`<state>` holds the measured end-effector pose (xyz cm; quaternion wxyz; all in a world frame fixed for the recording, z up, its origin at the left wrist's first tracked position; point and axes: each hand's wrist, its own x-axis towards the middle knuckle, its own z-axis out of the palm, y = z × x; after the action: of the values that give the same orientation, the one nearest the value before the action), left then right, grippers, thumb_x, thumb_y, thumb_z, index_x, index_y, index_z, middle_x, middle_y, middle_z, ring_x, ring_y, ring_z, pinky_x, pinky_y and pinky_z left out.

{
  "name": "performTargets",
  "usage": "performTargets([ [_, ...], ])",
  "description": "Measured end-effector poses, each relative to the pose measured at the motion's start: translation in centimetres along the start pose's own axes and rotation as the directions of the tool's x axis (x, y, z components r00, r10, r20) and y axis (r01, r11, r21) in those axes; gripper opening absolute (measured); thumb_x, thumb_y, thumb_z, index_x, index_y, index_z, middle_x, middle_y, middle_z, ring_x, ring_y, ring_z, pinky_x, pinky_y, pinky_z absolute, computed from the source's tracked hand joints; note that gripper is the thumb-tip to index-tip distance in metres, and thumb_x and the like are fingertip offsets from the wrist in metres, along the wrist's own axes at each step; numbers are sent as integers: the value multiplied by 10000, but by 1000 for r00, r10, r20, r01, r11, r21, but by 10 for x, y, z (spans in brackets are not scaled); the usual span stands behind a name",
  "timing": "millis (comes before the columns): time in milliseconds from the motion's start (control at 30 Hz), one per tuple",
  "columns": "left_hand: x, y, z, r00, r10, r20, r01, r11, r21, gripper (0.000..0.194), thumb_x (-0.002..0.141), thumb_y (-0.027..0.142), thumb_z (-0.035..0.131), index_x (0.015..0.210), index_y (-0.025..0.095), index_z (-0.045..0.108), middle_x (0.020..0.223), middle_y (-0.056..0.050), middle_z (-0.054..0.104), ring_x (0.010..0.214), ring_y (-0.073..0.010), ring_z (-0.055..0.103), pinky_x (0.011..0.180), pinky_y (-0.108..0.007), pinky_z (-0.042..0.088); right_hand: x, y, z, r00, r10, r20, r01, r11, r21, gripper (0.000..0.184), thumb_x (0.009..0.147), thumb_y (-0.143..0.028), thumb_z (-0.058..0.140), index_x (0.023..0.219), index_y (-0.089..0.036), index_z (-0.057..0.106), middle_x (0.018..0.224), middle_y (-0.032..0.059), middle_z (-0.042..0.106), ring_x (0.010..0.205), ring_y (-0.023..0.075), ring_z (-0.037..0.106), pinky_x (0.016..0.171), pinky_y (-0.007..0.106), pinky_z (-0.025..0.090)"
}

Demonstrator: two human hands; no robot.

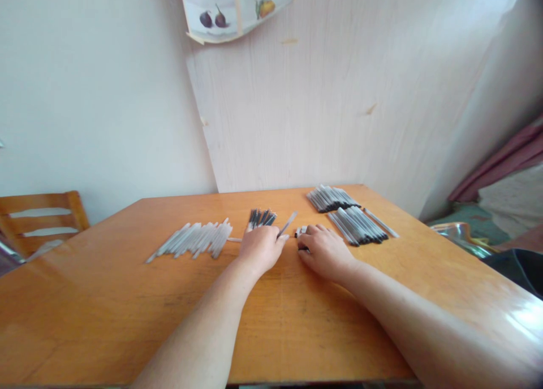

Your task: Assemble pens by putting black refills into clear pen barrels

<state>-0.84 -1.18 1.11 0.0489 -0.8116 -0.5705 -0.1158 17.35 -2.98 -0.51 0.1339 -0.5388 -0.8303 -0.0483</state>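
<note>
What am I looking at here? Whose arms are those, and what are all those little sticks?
The camera sits on a person's head and looks down, so the arms are that person's own. The left hand holds one thin pen and hides the near end of a small dark bunch. The right hand rests on small dark bits I can't make out. On the wooden table lie a pale row of tubes on the left and two dark pen piles on the right.

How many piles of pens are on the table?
4: a clear pile at the left, a small dark bunch beyond the left hand, and two dark piles at the right. Hands may hide more.
</note>
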Motion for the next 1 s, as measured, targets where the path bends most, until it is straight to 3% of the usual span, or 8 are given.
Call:
performTargets([
  [133,0,0,0,1000,9,-13,-9,1000,3,403,923,482,393,818,208,668,814,-83,715,841,-243,662,856,-384,415,2,2,2,999,-8,-39,10,999,47,200,848,-287,520,851,-197,698,904,99,628,915,233,547,769,319,361],
  [233,0,-1,0,1000,13,-9,-13,1000,3,387,922,474,407,831,210,675,813,-79,718,856,-243,663,888,-395,396,6,11,2,989,54,-141,-24,978,207,216,869,-284,496,843,-199,693,855,74,632,849,194,562,737,287,379],
  [433,1,-2,3,1000,5,9,-6,998,58,341,915,449,433,878,225,686,859,-95,726,889,-263,660,865,-415,377,9,31,-1,903,204,-379,16,865,502,231,893,-307,485,881,-187,683,847,46,654,821,167,588,739,269,415],
  [533,1,-1,2,999,3,37,-5,997,73,336,916,443,428,896,233,689,866,-97,727,893,-272,658,841,-417,374,7,33,-5,888,201,-413,48,853,519,227,895,-310,492,900,-191,685,848,42,651,811,164,589,737,272,421],
  [767,1,0,2,999,24,43,-29,994,102,320,912,427,440,872,230,689,854,-92,724,894,-281,653,833,-427,358,6,28,-8,904,110,-413,111,872,476,209,896,-286,499,886,-194,686,809,40,632,806,163,580,728,277,421],
  [1000,1,0,3,999,28,42,-33,992,123,319,910,430,450,869,229,695,854,-95,724,894,-277,649,837,-428,344,7,28,-4,902,95,-422,123,879,460,200,894,-272,501,865,-194,682,801,42,621,803,164,575,731,280,424],
])
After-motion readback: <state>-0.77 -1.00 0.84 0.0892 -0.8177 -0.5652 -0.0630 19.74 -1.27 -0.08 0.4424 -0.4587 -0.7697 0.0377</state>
